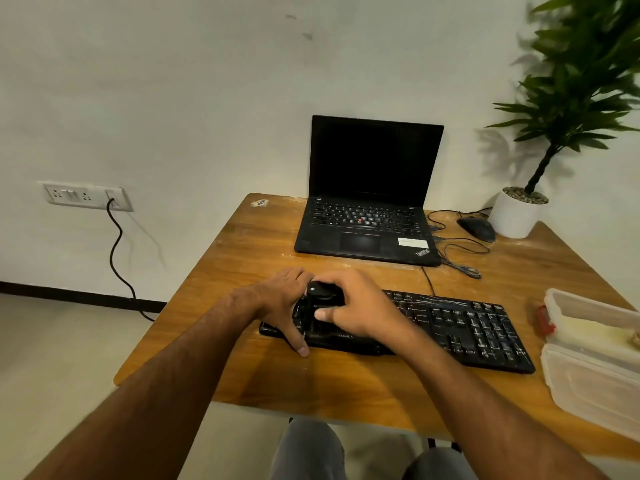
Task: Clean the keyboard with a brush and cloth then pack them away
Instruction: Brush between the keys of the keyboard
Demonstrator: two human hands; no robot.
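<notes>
Head view: laptop [367, 195], mouse [477, 228], potted plant [519, 213] behind keyboard [460, 327].

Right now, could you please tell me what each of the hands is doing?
Left hand: open, fingers resting on the keyboard's left end.
Right hand: gripping the black brush over the keys.

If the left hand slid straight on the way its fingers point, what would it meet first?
Likely the laptop: the left hand rests on the keyboard, fingers pointing away from the person, with bare table between. Depth is uncertain.
</notes>
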